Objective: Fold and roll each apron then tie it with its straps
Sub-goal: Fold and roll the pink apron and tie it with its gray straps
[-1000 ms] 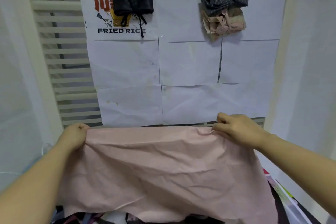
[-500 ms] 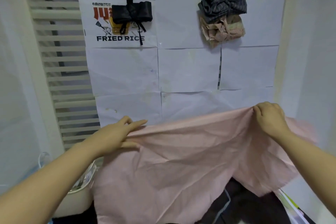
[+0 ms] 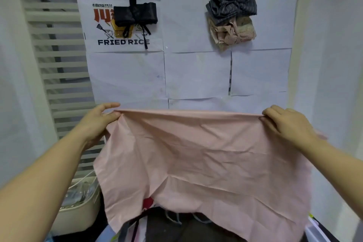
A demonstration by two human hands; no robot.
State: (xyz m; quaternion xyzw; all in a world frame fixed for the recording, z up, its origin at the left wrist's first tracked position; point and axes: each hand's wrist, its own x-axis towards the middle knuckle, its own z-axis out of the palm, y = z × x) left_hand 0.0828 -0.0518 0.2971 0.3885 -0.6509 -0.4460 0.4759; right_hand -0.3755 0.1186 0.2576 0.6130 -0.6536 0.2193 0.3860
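The pink apron (image 3: 196, 153) was pinched taut between left hand (image 3: 98, 122) and right hand (image 3: 288, 124), apparently doubled, so its fold hung straight.

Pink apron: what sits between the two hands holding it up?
Head view: only the top edge of the pink apron, pulled straight from left hand to right hand. Nothing else crosses it; white paper sheets hang behind.

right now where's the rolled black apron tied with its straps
In the head view the rolled black apron hangs upper left of centre by its strap, over the white FRIED RICE poster, left of the grey striped bundle.
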